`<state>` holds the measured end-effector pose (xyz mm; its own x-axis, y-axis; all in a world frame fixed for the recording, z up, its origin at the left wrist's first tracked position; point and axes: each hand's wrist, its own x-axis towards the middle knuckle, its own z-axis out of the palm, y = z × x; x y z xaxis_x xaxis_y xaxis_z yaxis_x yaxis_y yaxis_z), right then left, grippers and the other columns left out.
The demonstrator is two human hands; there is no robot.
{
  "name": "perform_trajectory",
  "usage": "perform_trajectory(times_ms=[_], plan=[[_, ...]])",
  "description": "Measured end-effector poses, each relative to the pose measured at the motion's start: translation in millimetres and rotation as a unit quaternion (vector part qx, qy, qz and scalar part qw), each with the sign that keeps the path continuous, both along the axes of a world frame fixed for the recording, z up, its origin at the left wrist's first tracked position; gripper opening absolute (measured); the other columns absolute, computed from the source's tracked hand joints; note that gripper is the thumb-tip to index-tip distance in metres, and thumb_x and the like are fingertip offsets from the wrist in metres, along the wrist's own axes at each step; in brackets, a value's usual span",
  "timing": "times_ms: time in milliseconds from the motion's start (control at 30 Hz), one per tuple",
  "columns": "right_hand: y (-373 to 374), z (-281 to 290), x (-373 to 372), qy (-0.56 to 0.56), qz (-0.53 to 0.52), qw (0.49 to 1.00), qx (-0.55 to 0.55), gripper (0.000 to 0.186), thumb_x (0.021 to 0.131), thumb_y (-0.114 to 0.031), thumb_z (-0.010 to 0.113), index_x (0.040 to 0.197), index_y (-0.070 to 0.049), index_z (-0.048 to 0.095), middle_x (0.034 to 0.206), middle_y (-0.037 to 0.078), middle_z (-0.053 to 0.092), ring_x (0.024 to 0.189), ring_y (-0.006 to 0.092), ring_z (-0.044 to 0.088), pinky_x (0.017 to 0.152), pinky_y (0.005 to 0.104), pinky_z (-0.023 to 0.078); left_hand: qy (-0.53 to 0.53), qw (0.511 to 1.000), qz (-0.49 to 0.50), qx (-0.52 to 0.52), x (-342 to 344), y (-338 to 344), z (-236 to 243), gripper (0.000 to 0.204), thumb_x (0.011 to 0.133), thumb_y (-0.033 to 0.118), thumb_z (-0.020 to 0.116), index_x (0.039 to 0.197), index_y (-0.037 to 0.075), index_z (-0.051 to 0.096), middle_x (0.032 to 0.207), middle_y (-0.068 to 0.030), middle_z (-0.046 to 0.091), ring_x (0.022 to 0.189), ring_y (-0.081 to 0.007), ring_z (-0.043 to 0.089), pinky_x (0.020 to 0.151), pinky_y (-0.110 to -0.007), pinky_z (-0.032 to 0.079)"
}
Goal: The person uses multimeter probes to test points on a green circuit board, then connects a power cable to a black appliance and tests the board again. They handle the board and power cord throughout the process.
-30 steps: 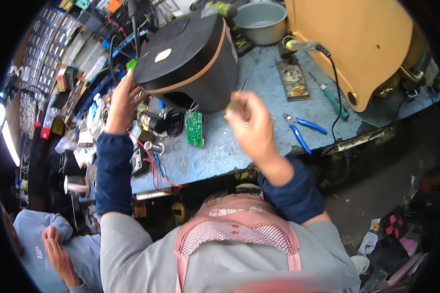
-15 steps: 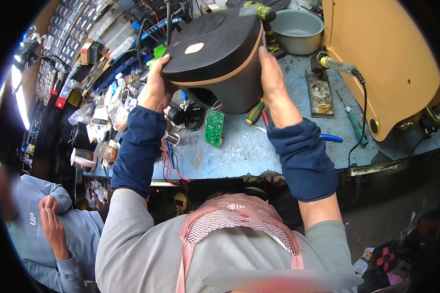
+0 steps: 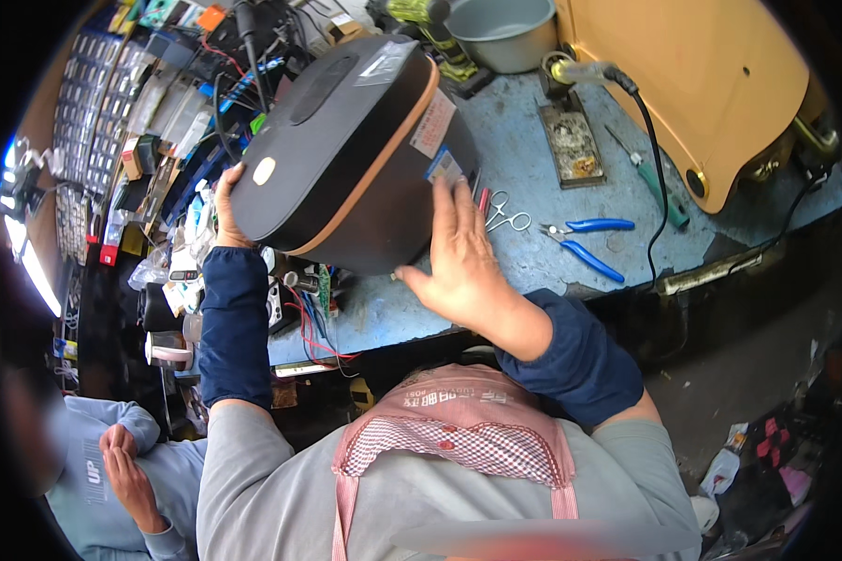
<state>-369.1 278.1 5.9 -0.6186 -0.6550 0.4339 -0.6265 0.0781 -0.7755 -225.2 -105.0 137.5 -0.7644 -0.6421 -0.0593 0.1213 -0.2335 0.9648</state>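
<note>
A black rice-cooker-like appliance point(image 3: 341, 154) with a tan band and labels on its side is held tilted over the bench. My left hand point(image 3: 229, 210) grips its left end, fingers partly hidden. My right hand point(image 3: 458, 252) bears on its right side near a blue label, fingers stretched along it and thumb at the lower edge. A green circuit board point(image 3: 324, 285) shows only in part below the appliance, near red and blue wires point(image 3: 304, 313). Right of my right hand lie metal forceps point(image 3: 507, 217), blue-handled cutters point(image 3: 594, 251) and a red-handled tool point(image 3: 484, 200).
Behind are a grey bowl point(image 3: 502, 42) and a green drill point(image 3: 454, 61). A soldering iron point(image 3: 580, 72), its tray point(image 3: 573, 150), a screwdriver point(image 3: 660, 192) and a yellow panel point(image 3: 692, 93) are at right. Clutter crowds the left. A co-worker point(image 3: 112, 477) is at lower left.
My right hand went from a small object to the appliance's side. The appliance has since been turned and tilted, shifting left and toward me, now largely covering the circuit board.
</note>
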Motion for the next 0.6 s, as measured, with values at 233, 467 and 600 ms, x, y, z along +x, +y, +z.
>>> perform_trajectory(times_ms=[233, 467, 600], plan=[[19, -29, -33, 0.196, -0.163, 0.963, 0.086, 0.028, 0.098, -0.015, 0.064, 0.103, 0.006, 0.081, 0.15, 0.026, 0.064, 0.139, 0.0518, 0.056, 0.122, 0.0645, 0.042, 0.008, 0.998, -0.027, 0.062, 20, -24, 5, 0.052, 0.104, 0.036, 0.07, 0.14, -0.001, 0.07, 0.129, -0.0203, 0.079, 0.114, -0.0339, 0.078, 0.103, -0.044, 0.063], [41, -15, -44, 0.176, -0.182, 0.957, 0.145, 0.034, 0.099, -0.02, 0.065, 0.117, 0.003, 0.082, 0.155, 0.027, 0.059, 0.149, 0.0479, 0.051, 0.126, 0.0696, 0.034, 0.012, 0.989, -0.126, 0.081, 10, 23, 14, 0.065, 0.103, 0.045, 0.067, 0.149, -0.001, 0.066, 0.138, -0.0225, 0.076, 0.118, -0.0346, 0.078, 0.106, -0.044, 0.063], [53, -20, -52, 0.139, -0.15, 0.975, 0.088, 0.027, 0.097, -0.019, 0.068, 0.107, -0.001, 0.086, 0.149, 0.023, 0.064, 0.148, 0.048, 0.051, 0.125, 0.0695, 0.035, -0.012, 0.985, -0.149, 0.087, -28, 23, 19, 0.066, 0.102, 0.046, 0.066, 0.149, -0.001, 0.065, 0.138, -0.0233, 0.076, 0.118, -0.0355, 0.078, 0.106, -0.045, 0.063]])
